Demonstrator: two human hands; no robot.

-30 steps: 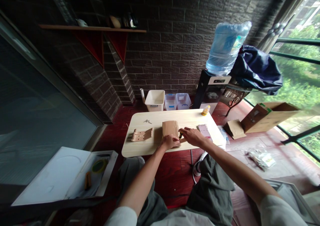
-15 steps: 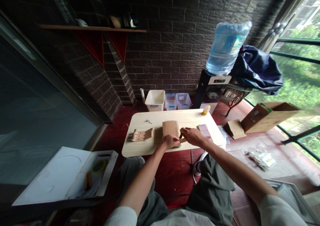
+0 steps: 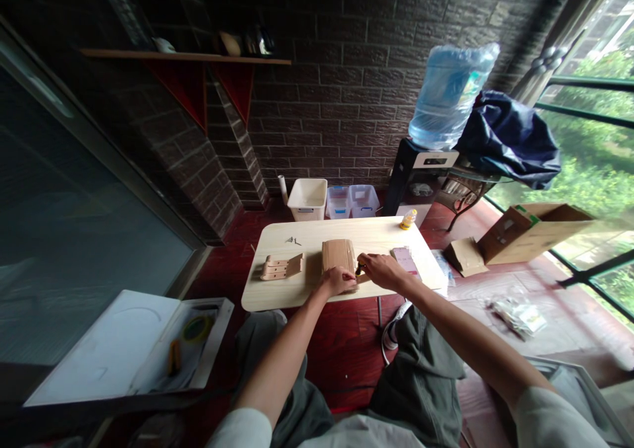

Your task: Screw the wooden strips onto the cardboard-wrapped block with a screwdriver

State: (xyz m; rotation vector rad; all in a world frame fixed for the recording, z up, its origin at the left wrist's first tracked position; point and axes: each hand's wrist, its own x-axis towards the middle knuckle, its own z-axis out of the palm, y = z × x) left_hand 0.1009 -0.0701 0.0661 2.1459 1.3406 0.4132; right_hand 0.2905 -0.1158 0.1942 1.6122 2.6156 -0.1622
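My right hand (image 3: 380, 268) is closed around a screwdriver (image 3: 358, 269) with a black and yellow handle, which points down. Beneath its tip, a small wooden piece (image 3: 364, 279) shows beside the cardboard block (image 3: 337, 253). My left hand (image 3: 339, 280) lies over the near end of the cardboard, close to the screwdriver. Its fingers are bent together, and what they hold is too small to make out. To the left, a wooden assembly (image 3: 281, 267) with slats and a raised end rests on the table (image 3: 297, 294). Several screws (image 3: 293, 240) lie loose behind it.
A phone (image 3: 406, 261) lies on the table's right side, with a yellow-capped bottle (image 3: 408, 219) at the back right corner. Plastic bins (image 3: 307, 200) and a water dispenser (image 3: 421, 170) stand behind. An open white case (image 3: 198, 349) sits at lower left, a cardboard box (image 3: 515, 233) at right.
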